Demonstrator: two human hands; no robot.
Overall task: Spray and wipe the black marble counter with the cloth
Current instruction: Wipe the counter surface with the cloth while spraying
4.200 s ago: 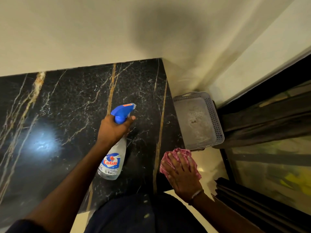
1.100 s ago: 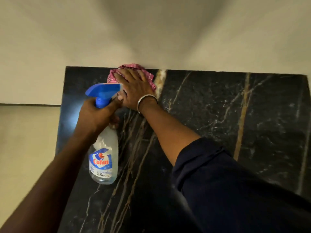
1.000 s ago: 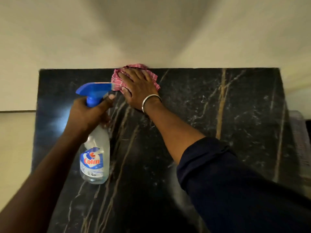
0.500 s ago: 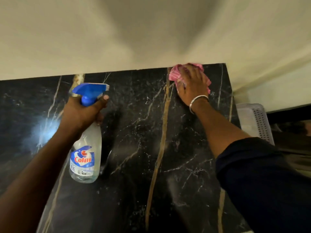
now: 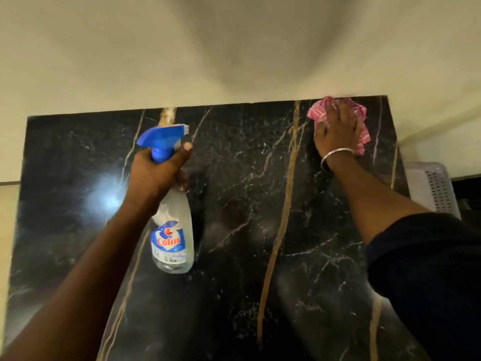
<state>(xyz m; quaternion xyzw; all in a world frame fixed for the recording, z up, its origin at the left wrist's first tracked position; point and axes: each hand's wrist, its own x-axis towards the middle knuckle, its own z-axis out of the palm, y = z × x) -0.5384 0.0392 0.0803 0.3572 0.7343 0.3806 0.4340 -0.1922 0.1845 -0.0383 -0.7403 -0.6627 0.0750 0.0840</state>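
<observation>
The black marble counter [image 5: 234,256] with gold and white veins fills the lower view, against a cream wall. My left hand [image 5: 156,175] grips the neck of a clear spray bottle [image 5: 173,230] with a blue trigger head and a Colin label, held above the counter's left half. My right hand [image 5: 338,131] lies flat on a crumpled pink cloth [image 5: 316,114] and presses it onto the counter's far right corner, by the wall. The cloth shows around my fingers.
A grey perforated plastic basket [image 5: 437,191] sits just beyond the counter's right edge. The cream wall [image 5: 208,53] runs along the counter's far edge. A bright light reflection [image 5: 106,199] lies on the left of the marble.
My right hand has slid the cloth along the far edge from the left corner to the right corner. The left hand keeps holding the bottle over the counter.
</observation>
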